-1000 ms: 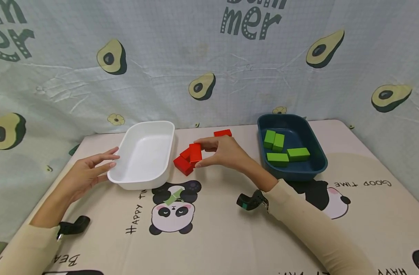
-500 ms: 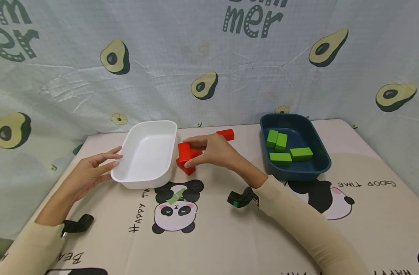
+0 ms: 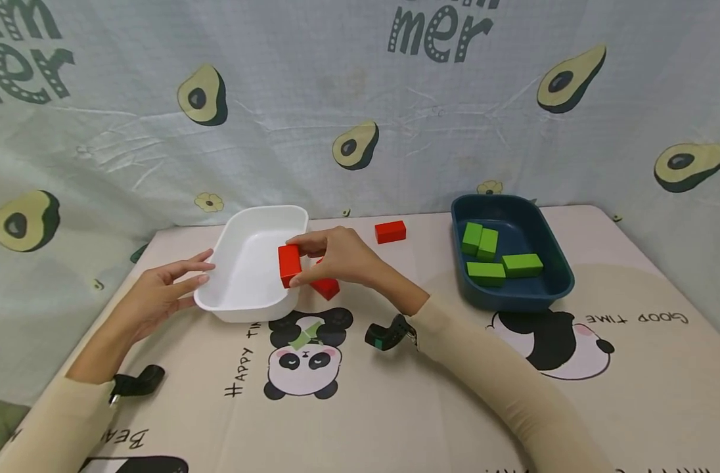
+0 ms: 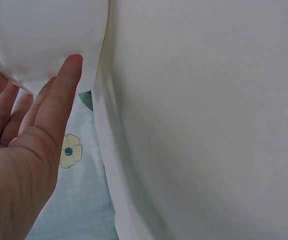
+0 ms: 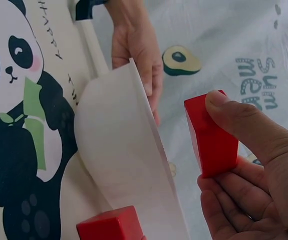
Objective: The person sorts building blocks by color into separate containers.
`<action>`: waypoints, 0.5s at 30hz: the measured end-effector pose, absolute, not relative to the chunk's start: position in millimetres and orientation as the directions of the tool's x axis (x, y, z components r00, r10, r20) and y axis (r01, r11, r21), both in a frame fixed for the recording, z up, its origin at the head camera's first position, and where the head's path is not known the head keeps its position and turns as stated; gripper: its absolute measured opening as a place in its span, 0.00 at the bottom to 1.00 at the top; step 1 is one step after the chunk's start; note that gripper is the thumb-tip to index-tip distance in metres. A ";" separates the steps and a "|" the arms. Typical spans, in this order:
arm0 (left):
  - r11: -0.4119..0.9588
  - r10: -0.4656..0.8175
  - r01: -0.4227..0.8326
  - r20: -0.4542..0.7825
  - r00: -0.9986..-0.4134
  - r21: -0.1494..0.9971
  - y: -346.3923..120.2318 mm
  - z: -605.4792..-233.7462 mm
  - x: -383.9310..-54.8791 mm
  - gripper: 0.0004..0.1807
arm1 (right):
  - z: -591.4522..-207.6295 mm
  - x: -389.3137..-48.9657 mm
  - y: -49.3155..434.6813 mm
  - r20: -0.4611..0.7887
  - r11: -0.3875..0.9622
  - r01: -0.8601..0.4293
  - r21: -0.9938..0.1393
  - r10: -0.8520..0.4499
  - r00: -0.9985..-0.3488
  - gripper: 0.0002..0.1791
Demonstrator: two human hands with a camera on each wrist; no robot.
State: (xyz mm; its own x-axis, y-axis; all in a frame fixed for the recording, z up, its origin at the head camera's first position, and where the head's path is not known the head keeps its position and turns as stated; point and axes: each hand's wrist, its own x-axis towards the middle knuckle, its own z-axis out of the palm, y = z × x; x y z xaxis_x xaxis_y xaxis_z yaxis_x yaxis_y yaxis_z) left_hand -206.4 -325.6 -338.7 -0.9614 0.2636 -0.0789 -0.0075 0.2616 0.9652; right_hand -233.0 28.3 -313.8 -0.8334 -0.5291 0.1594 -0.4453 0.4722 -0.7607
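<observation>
My right hand (image 3: 342,256) pinches a red block (image 3: 290,265) between thumb and fingers, over the right rim of the white tub (image 3: 247,263). In the right wrist view the held red block (image 5: 211,135) stands upright, with the thumb on its top end. My left hand (image 3: 156,295) has its fingers extended at the tub's left rim; in the left wrist view the fingertips (image 4: 73,62) touch the tub's wall. Another red block (image 3: 326,288) lies right of the tub, partly hidden by my right hand.
A lone red block (image 3: 391,231) lies toward the back of the table. Farther right stands a dark blue tub (image 3: 514,302) with several green blocks (image 3: 522,265) inside. A printed curtain (image 3: 431,131) hangs behind the table.
My right hand has carried the held red block left, from over the loose blocks to the white tub's rim. My left hand has stayed at the tub.
</observation>
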 end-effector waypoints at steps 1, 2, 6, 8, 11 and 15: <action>0.259 0.262 -0.011 -0.081 -0.962 0.966 -325.3 -338.6 -206.6 0.22 | -313.2 -233.6 26.6 0.159 0.474 -0.446 -0.759 -0.530 -0.833 0.37; 0.255 0.261 -0.015 -0.084 -0.962 0.967 -325.2 -338.5 -206.8 0.22 | -312.7 -234.0 24.8 0.158 0.473 -0.447 -0.759 -0.532 -0.832 0.37; 0.254 0.258 -0.026 -0.093 -0.962 0.967 -325.5 -338.2 -207.9 0.22 | -310.8 -235.8 18.0 0.153 0.462 -0.446 -0.766 -0.543 -0.826 0.37; 0.260 0.253 -0.032 -0.100 -0.962 0.965 -325.9 -338.1 -208.5 0.22 | -310.4 -236.9 14.1 0.152 0.455 -0.447 -0.770 -0.550 -0.821 0.37; 0.287 0.243 -0.041 -0.114 -0.963 0.957 -326.0 -338.0 -209.2 0.23 | -310.0 -238.8 7.0 0.154 0.452 -0.457 -0.766 -0.562 -0.813 0.38; 0.334 0.227 -0.053 -0.135 -0.964 0.941 -325.6 -338.6 -209.4 0.26 | -309.3 -242.7 -5.0 0.160 0.447 -0.484 -0.752 -0.589 -0.792 0.39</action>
State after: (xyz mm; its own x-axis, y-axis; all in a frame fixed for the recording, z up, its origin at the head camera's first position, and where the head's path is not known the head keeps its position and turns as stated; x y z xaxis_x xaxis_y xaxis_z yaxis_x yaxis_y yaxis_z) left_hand -209.4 -325.6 -338.6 -0.9644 0.2273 -0.1347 -0.0528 0.3337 0.9412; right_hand -242.7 -5.0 -309.3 -0.7920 -0.5891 0.1601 -0.4842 0.4465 -0.7524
